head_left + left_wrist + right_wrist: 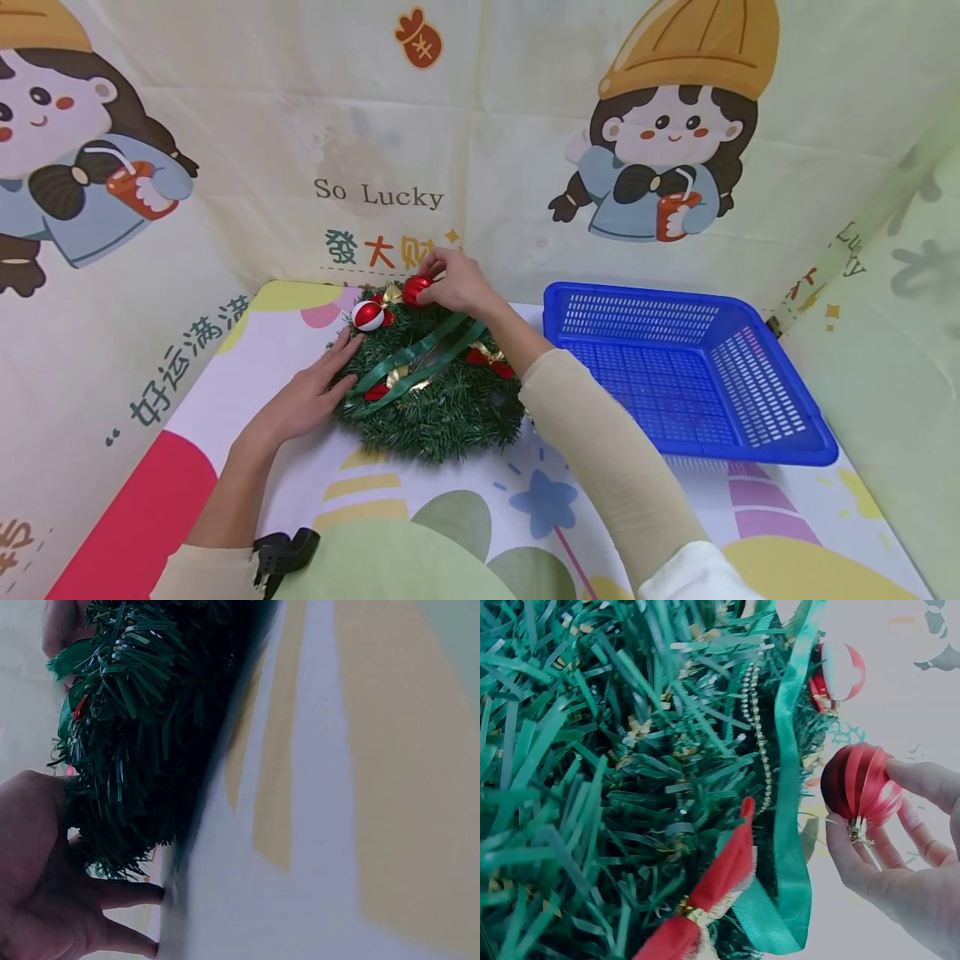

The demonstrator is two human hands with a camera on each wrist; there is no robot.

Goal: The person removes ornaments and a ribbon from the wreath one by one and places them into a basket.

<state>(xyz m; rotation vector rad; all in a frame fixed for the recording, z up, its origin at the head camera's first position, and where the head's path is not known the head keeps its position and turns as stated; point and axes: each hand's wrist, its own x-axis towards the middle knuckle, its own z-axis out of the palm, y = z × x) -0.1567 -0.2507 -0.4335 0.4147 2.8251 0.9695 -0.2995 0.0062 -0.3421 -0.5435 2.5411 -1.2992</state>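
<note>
A green artificial wreath lies on the table, with a green ribbon across its middle. Red bows with gold trim sit among its needles. My right hand pinches a shiny red ridged bauble between thumb and fingers at the wreath's far edge; the bauble's gold cap points away from the palm in the right wrist view. Left of it, a red and white bauble sits on the wreath. My left hand rests against the wreath's left side, fingers extended.
A blue plastic basket stands on the table to the right of the wreath. Behind the table hangs a printed cloth backdrop. A printed cloth covers the tabletop. A string of gold beads lies in the wreath's middle.
</note>
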